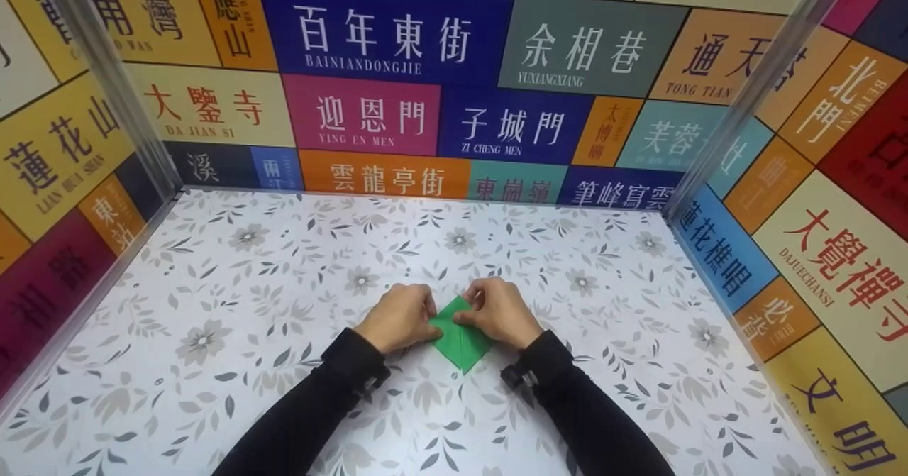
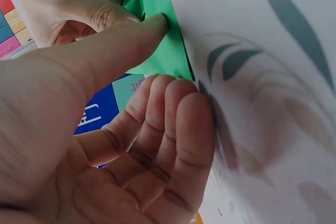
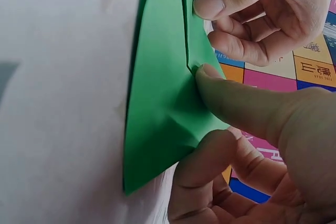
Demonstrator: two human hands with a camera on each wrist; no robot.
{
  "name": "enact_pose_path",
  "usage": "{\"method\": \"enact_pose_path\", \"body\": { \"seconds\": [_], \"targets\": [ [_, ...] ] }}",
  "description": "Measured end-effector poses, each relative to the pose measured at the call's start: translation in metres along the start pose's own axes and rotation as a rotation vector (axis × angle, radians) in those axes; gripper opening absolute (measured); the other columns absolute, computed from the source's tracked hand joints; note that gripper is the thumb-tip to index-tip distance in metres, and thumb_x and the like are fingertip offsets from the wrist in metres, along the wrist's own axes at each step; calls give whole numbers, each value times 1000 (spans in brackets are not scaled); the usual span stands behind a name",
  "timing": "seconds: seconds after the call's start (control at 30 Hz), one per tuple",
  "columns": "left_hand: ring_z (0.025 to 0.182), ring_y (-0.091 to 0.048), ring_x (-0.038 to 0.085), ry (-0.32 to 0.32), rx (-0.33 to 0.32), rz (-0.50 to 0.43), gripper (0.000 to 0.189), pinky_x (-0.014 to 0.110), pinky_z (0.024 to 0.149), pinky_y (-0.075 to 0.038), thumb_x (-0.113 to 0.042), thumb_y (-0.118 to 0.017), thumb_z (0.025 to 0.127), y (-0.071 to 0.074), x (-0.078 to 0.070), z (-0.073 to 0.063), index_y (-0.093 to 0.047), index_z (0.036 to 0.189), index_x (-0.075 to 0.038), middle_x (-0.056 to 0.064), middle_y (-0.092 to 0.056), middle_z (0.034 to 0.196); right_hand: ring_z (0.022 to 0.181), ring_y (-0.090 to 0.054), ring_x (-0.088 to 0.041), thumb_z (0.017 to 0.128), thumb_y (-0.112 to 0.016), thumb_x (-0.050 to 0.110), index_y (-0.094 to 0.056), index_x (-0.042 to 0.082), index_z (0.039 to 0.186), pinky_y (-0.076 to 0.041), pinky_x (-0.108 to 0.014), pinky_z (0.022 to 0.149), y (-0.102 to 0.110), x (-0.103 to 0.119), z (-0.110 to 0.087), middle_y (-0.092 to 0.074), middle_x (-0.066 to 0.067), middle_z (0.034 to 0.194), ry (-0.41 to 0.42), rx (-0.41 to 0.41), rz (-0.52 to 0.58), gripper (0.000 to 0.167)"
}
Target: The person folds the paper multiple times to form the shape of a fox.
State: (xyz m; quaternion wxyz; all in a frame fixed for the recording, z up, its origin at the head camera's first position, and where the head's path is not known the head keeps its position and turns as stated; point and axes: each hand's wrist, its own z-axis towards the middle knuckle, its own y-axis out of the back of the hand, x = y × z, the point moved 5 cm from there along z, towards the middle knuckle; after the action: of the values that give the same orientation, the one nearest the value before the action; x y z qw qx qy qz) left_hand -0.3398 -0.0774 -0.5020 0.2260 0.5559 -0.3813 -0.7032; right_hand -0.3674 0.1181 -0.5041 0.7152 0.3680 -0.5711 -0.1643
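A green sheet of paper, folded to a diamond shape, lies on the table between the two hands, one corner toward the person. My left hand holds its left edge, thumb on top; in the left wrist view the other fingers curl beside the edge of the paper. My right hand pinches the right side. The right wrist view shows that thumb at the end of a central slit, where two flaps of the paper meet. The index fingertip is at the paper's edge.
White table with grey flowers and leaves printed on it. Panels of coloured signs with Chinese characters enclose it at the back and both sides. Black sleeves cover both forearms, with a dark band at each wrist.
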Motion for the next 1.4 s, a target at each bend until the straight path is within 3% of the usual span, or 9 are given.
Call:
{"method": "enact_pose_path", "body": {
  "seconds": [0.13,0.27,0.5,0.8,1.03,1.4],
  "targets": [
    [72,-65,15,15,12,2,29,35,71,-59,-13,-100,82,3,2,-1,-80,101,-6,2,-76,83,70,-61,-9,91,-101,16,-79,7,97,-51,-26,66,2,-1,0,-77,-7,84,-4,-19,8,25],
    [76,-68,16,40,16,17,28,38,75,-61,-18,-100,86,8,5,0,-82,105,-9,1,-77,88,73,-63,-10,91,-101,16,-80,7,98,-52,-27,67,4,-2,1,-78,-8,86,-5,-47,4,25],
    [83,-73,22,27,-45,68,17,45,82,-64,-15,-96,92,20,6,0,-83,103,-10,5,-81,95,72,-63,-11,91,-102,17,-79,10,95,-51,-25,65,8,-2,3,-76,-3,83,-3,-100,18,23],
    [101,-79,31,36,-84,143,16,52,90,-68,-16,-93,94,27,11,1,-85,107,-10,10,-83,110,76,-66,-11,91,-102,18,-80,13,97,-56,-31,73,13,2,2,-78,-1,86,19,-166,-3,23],
    [98,-80,35,1,-140,178,18,52,89,-68,-15,-95,95,37,14,1,-85,107,-6,14,-83,107,76,-66,-11,91,-102,17,-80,12,95,-55,-29,72,22,9,1,-81,-2,88,71,-241,-10,22],
    [100,-78,34,31,-149,167,18,52,90,-68,-18,-94,97,47,21,1,-84,108,-8,14,-82,110,78,-68,-13,92,-100,13,-82,14,94,-55,-26,72,34,19,-1,-84,-3,90,116,-328,-13,18]
  ]
}}
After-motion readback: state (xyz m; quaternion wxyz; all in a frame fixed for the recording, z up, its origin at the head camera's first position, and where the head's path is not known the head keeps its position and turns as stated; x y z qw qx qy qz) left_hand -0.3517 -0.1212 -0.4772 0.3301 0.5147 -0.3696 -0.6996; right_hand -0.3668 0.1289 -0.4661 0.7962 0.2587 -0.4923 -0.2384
